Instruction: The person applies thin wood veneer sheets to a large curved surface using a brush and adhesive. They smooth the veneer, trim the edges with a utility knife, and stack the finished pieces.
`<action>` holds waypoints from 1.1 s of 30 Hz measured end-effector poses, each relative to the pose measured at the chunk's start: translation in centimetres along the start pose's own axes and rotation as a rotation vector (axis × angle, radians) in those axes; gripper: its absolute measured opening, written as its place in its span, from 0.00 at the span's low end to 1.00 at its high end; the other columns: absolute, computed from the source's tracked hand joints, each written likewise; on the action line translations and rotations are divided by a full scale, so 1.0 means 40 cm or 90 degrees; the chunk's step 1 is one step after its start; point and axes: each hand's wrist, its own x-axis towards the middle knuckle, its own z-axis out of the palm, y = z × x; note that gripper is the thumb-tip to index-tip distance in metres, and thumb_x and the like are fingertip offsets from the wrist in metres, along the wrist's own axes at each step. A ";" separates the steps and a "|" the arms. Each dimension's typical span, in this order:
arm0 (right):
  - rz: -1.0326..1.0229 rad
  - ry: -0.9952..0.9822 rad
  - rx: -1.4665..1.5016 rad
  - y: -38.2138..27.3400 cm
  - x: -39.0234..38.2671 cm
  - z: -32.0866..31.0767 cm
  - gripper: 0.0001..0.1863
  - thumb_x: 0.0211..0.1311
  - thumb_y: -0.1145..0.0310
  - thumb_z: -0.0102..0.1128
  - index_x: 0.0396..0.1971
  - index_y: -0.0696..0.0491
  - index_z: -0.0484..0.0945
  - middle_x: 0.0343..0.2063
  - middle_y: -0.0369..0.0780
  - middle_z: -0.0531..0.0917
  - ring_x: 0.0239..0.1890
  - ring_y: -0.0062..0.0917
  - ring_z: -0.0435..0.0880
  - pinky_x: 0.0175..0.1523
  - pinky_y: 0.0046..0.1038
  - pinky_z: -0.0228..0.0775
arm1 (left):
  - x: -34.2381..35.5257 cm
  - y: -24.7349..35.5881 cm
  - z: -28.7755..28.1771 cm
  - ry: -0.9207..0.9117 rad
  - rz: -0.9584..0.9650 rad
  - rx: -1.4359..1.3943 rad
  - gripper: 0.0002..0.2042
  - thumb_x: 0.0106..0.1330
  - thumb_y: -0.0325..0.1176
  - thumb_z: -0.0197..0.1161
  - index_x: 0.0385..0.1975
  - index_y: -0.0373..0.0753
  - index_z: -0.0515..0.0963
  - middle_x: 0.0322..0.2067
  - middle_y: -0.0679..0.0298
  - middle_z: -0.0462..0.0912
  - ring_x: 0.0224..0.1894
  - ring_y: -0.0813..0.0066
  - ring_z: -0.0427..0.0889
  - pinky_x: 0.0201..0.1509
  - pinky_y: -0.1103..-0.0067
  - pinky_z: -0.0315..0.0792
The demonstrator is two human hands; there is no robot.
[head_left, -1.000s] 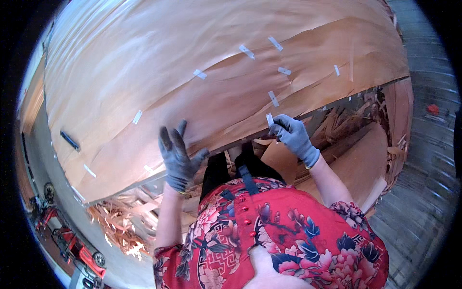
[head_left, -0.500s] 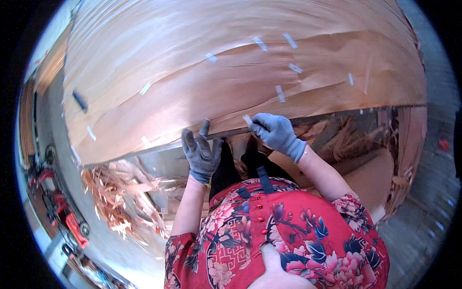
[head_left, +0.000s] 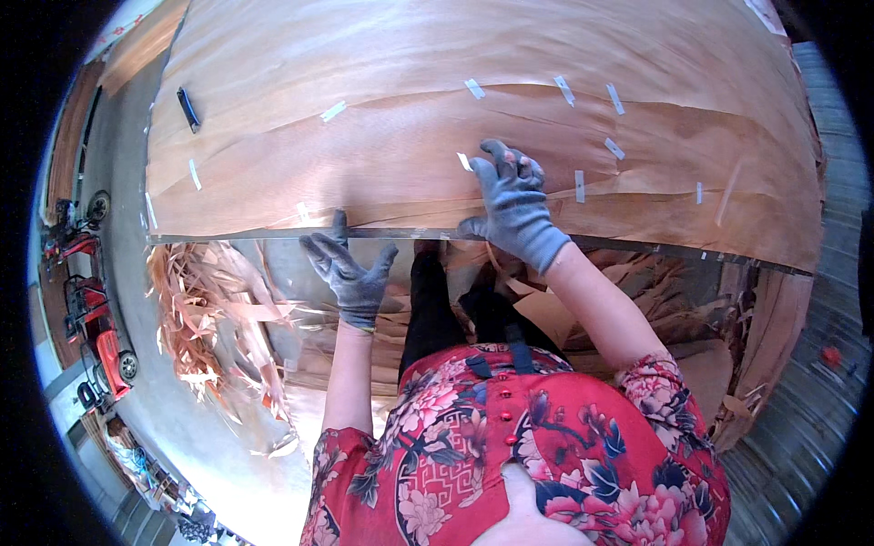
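A wide, thin brown wood veneer sheet covers the tabletop, with an overlapping seam running along it. Short white tape strips are stuck across the seam and around it. My right hand, in a grey glove, is over the sheet near its front edge, fingers apart. Beside its fingertips one tape strip lies at an angle; whether a finger touches it I cannot tell. My left hand, gloved too, has its fingers spread at the sheet's front edge, holding nothing.
A narrow dark blue tool lies on the sheet's left side. Torn veneer scraps are heaped on the floor below the table, left and right of my legs. Red wheeled machines stand at far left.
My right hand has gone from pinching a tape strip at the front edge to spread fingers further over the sheet. My left hand has drawn slightly left and down. The view has shifted.
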 end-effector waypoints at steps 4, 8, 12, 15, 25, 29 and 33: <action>-0.001 -0.009 -0.049 -0.005 0.021 0.016 0.44 0.23 0.51 0.74 0.48 0.48 0.68 0.53 0.41 0.61 0.54 0.38 0.61 0.56 0.41 0.52 | 0.020 0.021 0.009 0.010 0.040 0.020 0.55 0.51 0.49 0.67 0.65 0.34 0.29 0.61 0.63 0.64 0.68 0.44 0.37 0.68 0.58 0.33; 0.008 -0.004 -0.017 -0.003 0.022 0.019 0.43 0.22 0.52 0.75 0.48 0.48 0.68 0.53 0.41 0.62 0.54 0.38 0.61 0.56 0.41 0.51 | 0.053 0.021 0.035 0.031 0.062 0.003 0.51 0.53 0.46 0.66 0.65 0.34 0.33 0.60 0.65 0.66 0.68 0.46 0.39 0.68 0.59 0.37; 0.029 -0.018 -0.014 -0.011 0.024 0.016 0.44 0.22 0.53 0.76 0.48 0.47 0.68 0.53 0.40 0.62 0.55 0.37 0.60 0.57 0.40 0.50 | 0.068 0.019 0.044 0.017 0.078 -0.010 0.48 0.55 0.43 0.65 0.65 0.34 0.35 0.59 0.65 0.66 0.68 0.50 0.41 0.68 0.62 0.39; 0.038 -0.031 -0.008 -0.014 0.027 0.012 0.44 0.22 0.53 0.76 0.48 0.47 0.68 0.54 0.40 0.61 0.56 0.37 0.60 0.58 0.40 0.49 | 0.072 0.018 0.047 0.020 0.074 -0.048 0.44 0.55 0.41 0.65 0.65 0.35 0.42 0.60 0.66 0.66 0.68 0.52 0.42 0.68 0.63 0.40; 0.051 -0.071 0.251 -0.065 -0.022 -0.027 0.19 0.48 0.59 0.64 0.39 0.51 0.74 0.30 0.43 0.77 0.33 0.32 0.76 0.39 0.32 0.65 | 0.083 0.035 0.024 -0.088 0.049 0.055 0.22 0.60 0.42 0.56 0.56 0.52 0.70 0.62 0.67 0.61 0.68 0.53 0.45 0.67 0.58 0.41; 0.227 -0.128 0.525 -0.071 -0.038 0.064 0.13 0.59 0.59 0.55 0.28 0.56 0.76 0.14 0.44 0.75 0.18 0.29 0.77 0.25 0.29 0.66 | 0.088 0.042 0.019 -0.088 0.046 0.050 0.23 0.59 0.42 0.56 0.56 0.53 0.69 0.62 0.67 0.61 0.68 0.53 0.45 0.68 0.58 0.40; 0.373 -0.191 0.612 -0.092 -0.010 0.054 0.17 0.60 0.60 0.54 0.21 0.59 0.77 0.12 0.40 0.77 0.14 0.19 0.76 0.22 0.25 0.66 | 0.084 0.037 0.021 -0.102 0.036 0.044 0.23 0.58 0.43 0.56 0.56 0.53 0.69 0.62 0.67 0.61 0.68 0.52 0.45 0.68 0.58 0.39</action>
